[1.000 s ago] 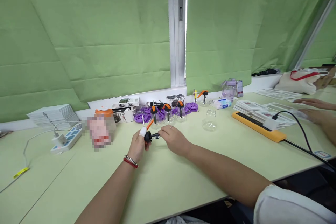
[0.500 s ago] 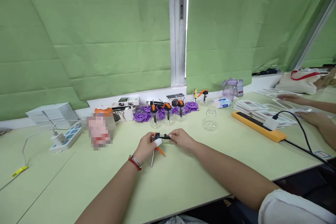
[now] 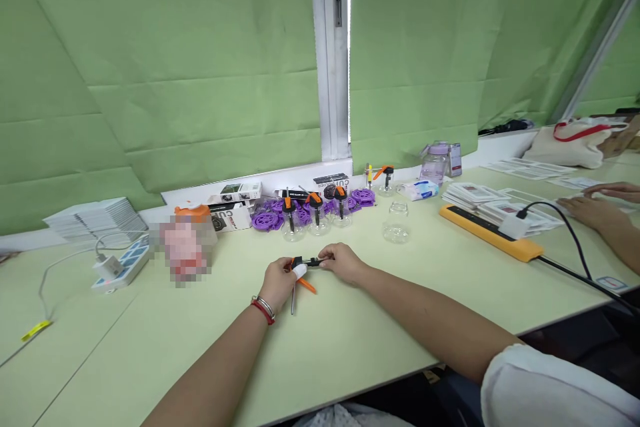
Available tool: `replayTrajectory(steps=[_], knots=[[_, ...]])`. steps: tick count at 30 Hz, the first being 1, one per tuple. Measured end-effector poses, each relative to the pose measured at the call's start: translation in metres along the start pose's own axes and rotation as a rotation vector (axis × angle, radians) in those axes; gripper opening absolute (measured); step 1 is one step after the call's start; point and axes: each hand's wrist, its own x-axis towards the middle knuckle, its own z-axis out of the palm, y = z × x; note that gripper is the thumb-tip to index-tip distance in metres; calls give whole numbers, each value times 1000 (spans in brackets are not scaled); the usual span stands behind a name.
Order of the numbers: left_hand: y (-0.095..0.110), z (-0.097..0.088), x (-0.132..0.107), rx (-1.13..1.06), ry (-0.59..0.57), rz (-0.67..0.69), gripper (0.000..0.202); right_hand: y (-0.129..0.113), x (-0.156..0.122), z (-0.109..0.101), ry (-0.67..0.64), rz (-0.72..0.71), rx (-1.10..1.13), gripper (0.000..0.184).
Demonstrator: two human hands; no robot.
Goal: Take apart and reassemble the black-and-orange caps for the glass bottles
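Both hands meet over the table around a black-and-orange lever mechanism (image 3: 307, 286) with a thin metal rod pointing down. My left hand (image 3: 277, 285) is closed round its black body; a white wrap covers the thumb. The fingertips of my right hand (image 3: 343, 263) pinch the black piece at the mechanism's right end. An orange lever slants down to the right below my left hand. Beyond the hands, several glass jars (image 3: 318, 225) with similar black-and-orange tops stand upright. An open glass jar (image 3: 397, 229) without a top stands to their right.
Purple plastic parts (image 3: 267, 220) and boxes (image 3: 235, 217) line the back. At left are a white power strip (image 3: 131, 268) and a stack of white booklets (image 3: 87, 220). A yellow power strip (image 3: 487, 233) lies at right, near papers and another person's hands (image 3: 595, 212).
My hands keep their hold on the mechanism and have barely moved. The view has shifted slightly. At right, the other person's hands have moved over the papers.
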Motion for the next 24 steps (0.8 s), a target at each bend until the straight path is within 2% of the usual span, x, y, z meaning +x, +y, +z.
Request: replayTrajectory(steps=[6, 10, 13, 18, 24], knots=[[-10, 3, 4, 3, 54, 16, 43, -8, 2, 5, 27, 40, 25, 25], [-14, 5, 7, 104, 54, 68, 38, -14, 2, 10, 50, 91, 28, 32], [-13, 6, 7, 178, 57, 102, 31, -18, 3, 13, 60, 65, -20, 32], [-10, 7, 5, 254, 80, 133, 25, -22, 4, 12, 14, -23, -122, 19], [-8, 6, 4, 280, 89, 108, 28, -22, 2, 11, 21, 41, -36, 24]])
